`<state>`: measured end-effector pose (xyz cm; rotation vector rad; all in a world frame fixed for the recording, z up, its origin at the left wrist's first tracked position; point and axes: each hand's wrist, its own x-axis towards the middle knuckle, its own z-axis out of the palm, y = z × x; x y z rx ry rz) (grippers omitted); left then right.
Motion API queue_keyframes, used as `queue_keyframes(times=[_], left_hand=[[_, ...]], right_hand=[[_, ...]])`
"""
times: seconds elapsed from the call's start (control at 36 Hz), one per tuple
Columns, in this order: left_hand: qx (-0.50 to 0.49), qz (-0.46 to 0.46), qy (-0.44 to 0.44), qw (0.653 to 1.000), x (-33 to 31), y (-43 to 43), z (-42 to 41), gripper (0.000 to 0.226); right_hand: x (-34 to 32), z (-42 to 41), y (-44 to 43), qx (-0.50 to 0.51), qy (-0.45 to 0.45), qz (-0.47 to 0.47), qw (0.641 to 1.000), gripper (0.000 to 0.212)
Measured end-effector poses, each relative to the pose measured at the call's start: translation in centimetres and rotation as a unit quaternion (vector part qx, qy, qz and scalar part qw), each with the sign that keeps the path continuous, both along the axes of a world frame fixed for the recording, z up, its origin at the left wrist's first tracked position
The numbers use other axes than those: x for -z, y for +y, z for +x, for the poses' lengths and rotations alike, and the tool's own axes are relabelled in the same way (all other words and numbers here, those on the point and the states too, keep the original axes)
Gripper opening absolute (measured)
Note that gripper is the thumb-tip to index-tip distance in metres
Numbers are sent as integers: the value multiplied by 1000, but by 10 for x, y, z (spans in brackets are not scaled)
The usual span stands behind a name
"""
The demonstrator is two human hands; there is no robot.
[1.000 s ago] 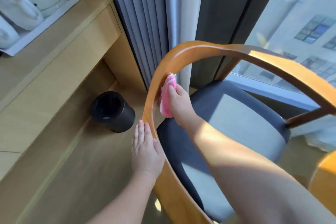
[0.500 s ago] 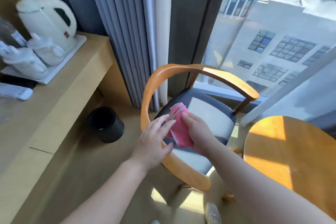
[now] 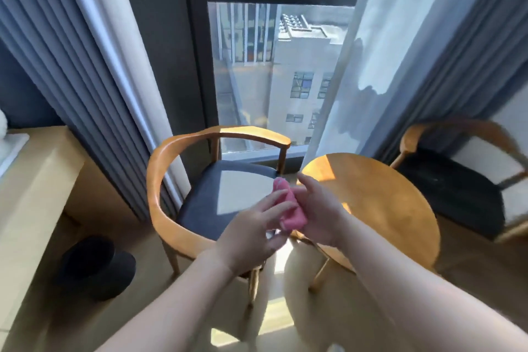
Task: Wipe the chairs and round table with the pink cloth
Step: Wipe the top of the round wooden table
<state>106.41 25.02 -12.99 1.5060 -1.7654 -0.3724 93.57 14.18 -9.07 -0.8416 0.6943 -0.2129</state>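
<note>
Pink cloth (image 3: 290, 210) sits bunched between both hands, held in the air above the gap between the near-left chair (image 3: 183, 180) and the round bench (image 3: 380, 203). Right hand (image 3: 323, 214): grip closed on the cloth, fingers wrapped round its right side. Left hand (image 3: 254, 234): fingers narrow, tips touching the cloth's left edge, seemingly pinching or folding it; how firmly it holds I cannot tell.

Cloth touches no furniture at this moment. Left chair: curved wooden back, dark seat partly in sun. Second chair (image 3: 463, 180) stands far right, just beyond the bench, blurred. Black bin (image 3: 94, 268) on the floor at near left.

Judgement: step in hand looks like regrouping or refolding the cloth between surfaces, not wiping. Which surfaces are already done cannot be read from here.

Next move calls for a settled one-handed hold on the cloth with a flat face outward, then lowering it onto the bench top or a chair rail with steady contact.
</note>
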Motion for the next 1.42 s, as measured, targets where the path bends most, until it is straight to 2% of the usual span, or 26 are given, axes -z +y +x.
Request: queue_keyframes(times=[0.11,0.22,0.31,0.36,0.44,0.53,0.67,0.75,0.83,0.97,1.11,1.19,1.28,1.31,1.42], left_hand=[[3,-28,35,999,-10,-14,-35,37],[13,23,114,993,-25,-33,-68,24],[8,55,108,993,-26,-49,-97,21],[-5,74,102,992,-25,-62,-123,19],[-15,107,64,992,-21,-81,-171,27],[-19,135,43,990,-14,-99,-224,28],[-30,168,24,985,-6,-120,-302,25],[-46,175,44,982,-3,-131,-338,27],[-54,197,59,977,1,-142,-368,30],[-42,244,78,966,23,-164,-401,20],[2,262,72,962,40,-198,-423,31],[24,289,68,954,49,-225,-428,25],[69,333,41,939,65,-255,-425,18],[83,345,27,935,70,-266,-425,19],[108,363,-26,925,80,-305,-427,21]], right_hand=[[-2,-47,-9,45,-27,-5,999,63],[3,-104,-16,59,-19,-73,995,56],[10,-150,-19,22,17,-178,984,44],[16,-178,-21,17,66,-248,966,51],[27,-222,-22,12,120,-332,935,50],[48,-273,-29,5,176,-379,908,52],[74,-364,-52,46,228,-360,904,9],[81,-415,-70,64,288,-359,886,14],[85,-454,-87,79,311,-350,880,19],[95,-497,-119,110,356,-332,866,25],[103,-522,-155,111,418,-318,844,17],[109,-532,-185,108,448,-304,834,17],[113,-539,-223,104,507,-308,798,39],[113,-541,-238,96,527,-302,789,41],[102,-541,-294,21,571,-251,781,21]])
